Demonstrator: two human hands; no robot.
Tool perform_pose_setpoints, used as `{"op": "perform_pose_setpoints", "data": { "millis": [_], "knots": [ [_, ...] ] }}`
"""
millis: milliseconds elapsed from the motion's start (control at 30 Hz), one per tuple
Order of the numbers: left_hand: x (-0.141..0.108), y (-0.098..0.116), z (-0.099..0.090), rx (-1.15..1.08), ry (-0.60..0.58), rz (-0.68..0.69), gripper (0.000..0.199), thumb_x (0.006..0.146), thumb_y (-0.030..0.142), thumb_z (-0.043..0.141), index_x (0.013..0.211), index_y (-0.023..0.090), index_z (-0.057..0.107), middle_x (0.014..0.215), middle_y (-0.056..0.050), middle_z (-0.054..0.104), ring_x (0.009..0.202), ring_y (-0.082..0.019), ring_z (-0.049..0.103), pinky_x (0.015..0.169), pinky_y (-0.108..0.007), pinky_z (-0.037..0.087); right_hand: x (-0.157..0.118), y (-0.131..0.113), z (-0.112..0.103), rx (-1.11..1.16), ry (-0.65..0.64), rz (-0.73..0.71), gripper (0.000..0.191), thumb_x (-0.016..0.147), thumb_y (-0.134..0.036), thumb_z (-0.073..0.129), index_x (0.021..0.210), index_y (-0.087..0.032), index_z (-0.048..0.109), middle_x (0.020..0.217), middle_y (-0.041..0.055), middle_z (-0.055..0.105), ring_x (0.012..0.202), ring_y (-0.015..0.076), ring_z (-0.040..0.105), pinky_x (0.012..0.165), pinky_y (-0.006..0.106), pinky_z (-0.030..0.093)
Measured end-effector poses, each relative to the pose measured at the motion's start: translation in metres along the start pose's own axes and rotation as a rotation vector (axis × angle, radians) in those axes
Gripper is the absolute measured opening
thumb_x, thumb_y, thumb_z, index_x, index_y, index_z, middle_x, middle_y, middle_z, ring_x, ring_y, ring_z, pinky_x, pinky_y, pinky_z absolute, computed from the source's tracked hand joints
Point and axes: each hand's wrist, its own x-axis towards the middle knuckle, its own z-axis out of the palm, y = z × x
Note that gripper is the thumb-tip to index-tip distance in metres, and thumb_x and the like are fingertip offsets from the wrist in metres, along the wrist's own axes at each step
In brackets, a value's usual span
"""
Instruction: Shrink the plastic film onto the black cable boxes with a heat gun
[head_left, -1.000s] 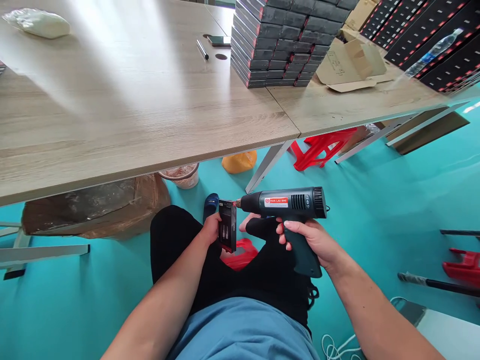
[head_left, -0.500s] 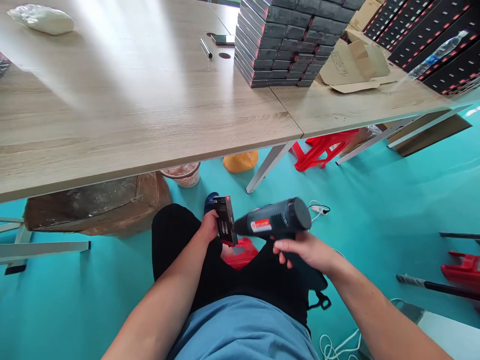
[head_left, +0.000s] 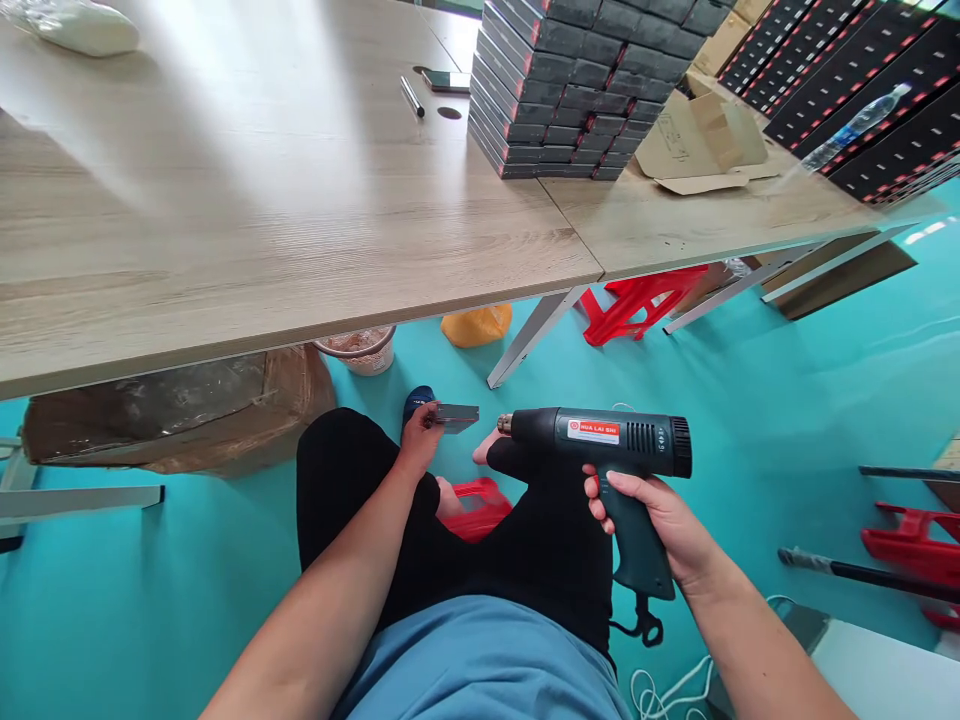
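My left hand (head_left: pixel 421 432) grips one end of a small black box (head_left: pixel 459 416), whose narrow side faces up at me. In my right hand (head_left: pixel 660 515) is a dark heat gun (head_left: pixel 615 440) with a red and white label, held by its handle. Its metal nozzle points left toward the box, a short gap apart from it. Both are held over my lap, below the table edge. My left fingertips are partly hidden by the box.
A tall stack of black boxes (head_left: pixel 570 95) stands on the wooden table (head_left: pixel 300 240), near a phone (head_left: pixel 448 81) and a pen (head_left: pixel 412 97). Flattened cardboard (head_left: pixel 697 140) lies to the right. Underneath are a bin (head_left: pixel 364 352), a yellow bag (head_left: pixel 478 325) and a red stool (head_left: pixel 637 305).
The heat gun has moved right, away from the box, and now lies level. My left hand has turned the box from its broad printed face to a narrow side.
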Motion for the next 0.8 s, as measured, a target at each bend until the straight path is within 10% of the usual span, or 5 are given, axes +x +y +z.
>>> {"op": "perform_pose_setpoints", "data": {
  "millis": [167,800],
  "knots": [
    [0.001,-0.003,-0.007,0.320,-0.074,0.313,0.034,0.055,-0.005,0.066,0.076,0.022,0.069,0.109,-0.004,0.072,0.127,-0.024,0.059,0.099,-0.028,0.048,0.003,-0.005,0.002,0.007,-0.050,0.013,0.029,0.080,-0.033,0.084,0.102,-0.015,0.080,0.086,0.0077,0.075,0.067,0.0165,0.068,0.053,0.021,0.059],
    [0.014,-0.010,-0.025,1.163,-0.218,0.779,0.038,0.062,0.003,0.057,0.089,0.024,0.074,0.107,-0.005,0.073,0.120,-0.029,0.064,0.109,-0.050,0.047,0.011,-0.020,0.051,-0.478,-0.287,-0.175,0.024,0.083,-0.035,0.076,0.100,-0.018,0.076,0.088,0.0048,0.074,0.067,0.0167,0.063,0.055,0.028,0.055]
  ]
}}
